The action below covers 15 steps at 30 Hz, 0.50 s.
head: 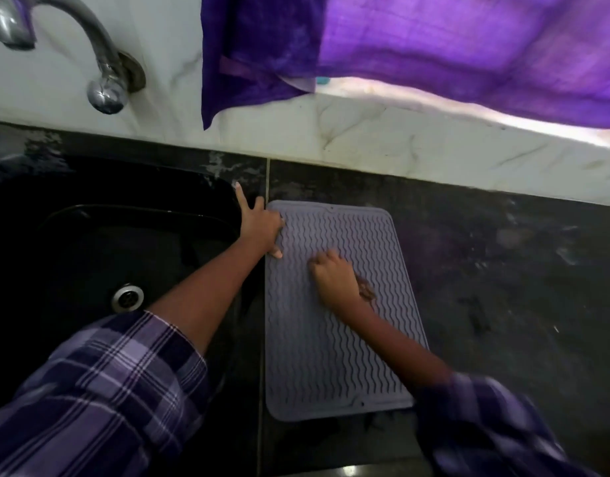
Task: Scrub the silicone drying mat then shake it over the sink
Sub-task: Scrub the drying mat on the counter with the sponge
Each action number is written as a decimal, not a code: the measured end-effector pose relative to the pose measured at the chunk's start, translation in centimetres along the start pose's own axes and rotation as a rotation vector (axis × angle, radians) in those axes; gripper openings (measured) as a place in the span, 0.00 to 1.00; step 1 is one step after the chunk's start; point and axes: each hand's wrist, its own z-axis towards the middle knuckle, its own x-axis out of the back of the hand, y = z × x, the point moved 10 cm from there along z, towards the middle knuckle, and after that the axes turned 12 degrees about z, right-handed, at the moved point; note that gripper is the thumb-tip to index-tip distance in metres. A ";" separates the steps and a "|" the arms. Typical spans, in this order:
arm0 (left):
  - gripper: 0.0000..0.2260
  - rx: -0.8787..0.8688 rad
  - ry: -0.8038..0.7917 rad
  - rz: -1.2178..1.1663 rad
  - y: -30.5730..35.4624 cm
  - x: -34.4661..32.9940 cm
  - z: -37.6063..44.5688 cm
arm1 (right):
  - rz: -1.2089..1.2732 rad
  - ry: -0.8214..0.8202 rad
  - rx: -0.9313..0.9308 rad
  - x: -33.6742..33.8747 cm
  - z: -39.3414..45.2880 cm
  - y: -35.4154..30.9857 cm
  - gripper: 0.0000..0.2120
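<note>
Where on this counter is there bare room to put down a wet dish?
Bare counter lies right of the mat, running back to the white wall. A thin strip behind the mat is free too. The mat is busy: left hand pins its corner by the sink, right hand scrubs mid-mat.

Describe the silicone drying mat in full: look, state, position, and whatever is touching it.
The silicone drying mat is a grey-lilac rectangle with rounded corners, a raised rim and rows of wavy ridges. It lies flat on the dark countertop, just right of the black sink. The left hand presses its upper left edge; the right hand is fisted on its middle over a brownish scrubber.
</note>
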 end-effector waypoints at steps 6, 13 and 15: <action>0.30 -0.005 -0.006 0.023 0.5 0.7 -1.2 | 0.131 -0.330 -0.010 0.7 -5.3 -0.5 0.11; 0.31 -0.061 -0.037 -0.059 1.1 -0.6 -3.6 | 0.046 -0.065 -0.113 1.6 3.5 -2.4 0.14; 0.29 -0.051 -0.002 -0.052 1.2 -0.8 -3.8 | 0.018 -0.069 -0.077 -0.3 1.0 -3.4 0.17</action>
